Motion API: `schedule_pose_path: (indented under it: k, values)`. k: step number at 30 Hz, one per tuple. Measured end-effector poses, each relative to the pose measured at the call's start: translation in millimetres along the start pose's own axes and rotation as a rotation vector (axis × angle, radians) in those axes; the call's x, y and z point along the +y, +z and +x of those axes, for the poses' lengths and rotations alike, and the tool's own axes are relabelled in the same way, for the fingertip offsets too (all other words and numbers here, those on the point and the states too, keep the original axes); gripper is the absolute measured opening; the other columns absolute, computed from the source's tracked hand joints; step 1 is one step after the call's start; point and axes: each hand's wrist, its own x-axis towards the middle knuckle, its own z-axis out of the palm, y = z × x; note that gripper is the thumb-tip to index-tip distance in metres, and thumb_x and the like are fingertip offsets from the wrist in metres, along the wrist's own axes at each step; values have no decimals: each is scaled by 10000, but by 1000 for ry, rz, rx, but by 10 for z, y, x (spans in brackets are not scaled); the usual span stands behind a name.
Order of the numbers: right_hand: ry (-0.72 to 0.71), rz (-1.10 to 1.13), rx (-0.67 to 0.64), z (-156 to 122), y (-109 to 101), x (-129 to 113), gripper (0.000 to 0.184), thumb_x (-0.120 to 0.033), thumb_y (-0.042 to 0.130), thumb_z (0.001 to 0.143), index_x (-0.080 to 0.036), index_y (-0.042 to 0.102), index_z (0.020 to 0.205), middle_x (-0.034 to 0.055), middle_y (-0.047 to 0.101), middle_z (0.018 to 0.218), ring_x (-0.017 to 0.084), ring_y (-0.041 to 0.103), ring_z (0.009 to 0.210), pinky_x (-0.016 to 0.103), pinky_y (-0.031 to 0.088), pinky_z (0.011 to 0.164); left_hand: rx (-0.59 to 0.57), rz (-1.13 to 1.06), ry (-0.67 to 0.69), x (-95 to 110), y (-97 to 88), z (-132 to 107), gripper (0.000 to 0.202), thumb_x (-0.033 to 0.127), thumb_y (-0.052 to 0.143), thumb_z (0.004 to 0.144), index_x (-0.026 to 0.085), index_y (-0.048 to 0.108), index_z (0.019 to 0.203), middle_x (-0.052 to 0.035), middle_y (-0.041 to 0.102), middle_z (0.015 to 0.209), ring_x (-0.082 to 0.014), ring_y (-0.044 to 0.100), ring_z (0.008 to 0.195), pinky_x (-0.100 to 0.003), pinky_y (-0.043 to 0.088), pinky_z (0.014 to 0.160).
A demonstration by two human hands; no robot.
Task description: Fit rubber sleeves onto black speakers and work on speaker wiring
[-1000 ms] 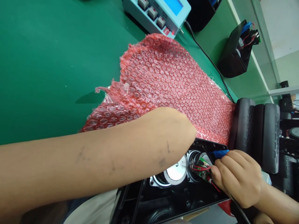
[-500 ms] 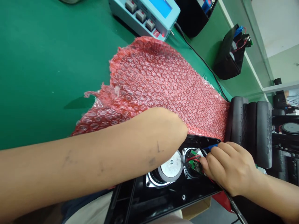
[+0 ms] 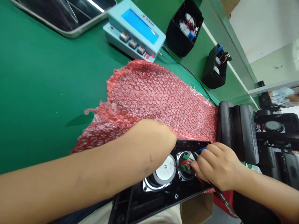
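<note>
My left hand (image 3: 162,140) bends down over the near side of a black speaker cabinet (image 3: 161,203); its fingers are hidden behind the wrist. Below it sits a large round speaker driver (image 3: 165,171) with a silver magnet. My right hand (image 3: 216,165) is closed at the cabinet's right end, around a slim dark strip or cable (image 3: 225,200) whose kind I cannot make out. Right by its fingertips is a small green circuit board (image 3: 186,166) with red wires, over a smaller speaker driver (image 3: 181,155). A blue part (image 3: 202,149) shows beside the knuckles.
Red bubble wrap (image 3: 158,96) covers part of the green table (image 3: 46,81). Beyond stand a light-blue device with a screen (image 3: 140,28), a phone-like slab (image 3: 70,18), and two black housings with wired parts (image 3: 184,34). Black speaker pieces (image 3: 249,133) line the right; a cardboard box (image 3: 198,208) sits below.
The view has shifted, so the device and housings show more fully and the slab has come into sight. Both hands keep nearly the same places on the cabinet.
</note>
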Motion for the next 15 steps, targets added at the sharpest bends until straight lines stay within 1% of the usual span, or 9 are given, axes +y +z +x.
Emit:
schedule_pose_path:
  k: [2,5,6,8,9,10,12,14,15]
  values:
    - [80,101,37,-121,-189,24,366,-218,420,918,-190,467,556,9,437,495,157,372,474,327,273,450,-85,39,-13,29,-25,-66,248,-12,559,695,166,687,810,-55,673,747,-243,635,747,-375,476,701]
    - [391,232,211,-414,-451,147,185,-201,449,910,-161,578,783,47,573,678,170,526,604,316,398,528,-54,54,28,63,45,-141,247,3,558,687,166,669,836,-66,676,832,-243,628,812,-367,468,753]
    - [500,240,252,-526,-492,204,125,-196,474,899,-165,594,881,58,602,776,182,569,692,311,435,584,-39,71,40,72,77,-165,244,2,561,678,163,662,830,-67,673,838,-241,624,812,-364,465,759]
    - [626,210,255,-734,-479,309,170,-230,506,885,-192,596,1024,75,606,973,215,591,879,324,474,721,-37,110,66,97,123,-213,213,24,557,694,164,652,824,-65,669,848,-241,616,809,-367,463,769]
    - [644,204,231,-822,-431,344,196,-262,502,887,-205,597,1048,79,596,1030,225,584,934,334,477,763,-44,133,77,115,132,-236,192,46,547,721,168,648,830,-63,668,854,-243,612,810,-374,463,771]
    - [646,221,187,-900,-361,362,198,-294,483,896,-214,608,1027,76,602,1022,222,589,927,329,483,757,-56,161,86,137,130,-257,174,72,531,754,172,644,841,-62,668,861,-247,610,813,-384,465,772]
    - [711,314,51,-1043,-174,338,238,-326,422,925,-221,621,851,43,627,817,189,610,739,293,479,626,-84,220,76,192,95,-283,188,113,464,830,179,637,857,-63,670,878,-251,612,818,-401,472,768]
    - [809,411,-142,-1217,71,248,340,-344,379,936,-233,576,682,-2,575,587,171,558,525,285,412,489,-125,259,43,246,20,-292,214,150,423,874,181,634,862,-67,673,900,-254,616,837,-415,476,777]
    - [856,425,-225,-1326,213,191,342,-343,397,922,-239,562,642,-12,559,536,178,545,483,294,387,469,-148,266,31,269,-36,-293,205,181,430,883,182,634,861,-67,675,908,-257,617,852,-421,477,785]
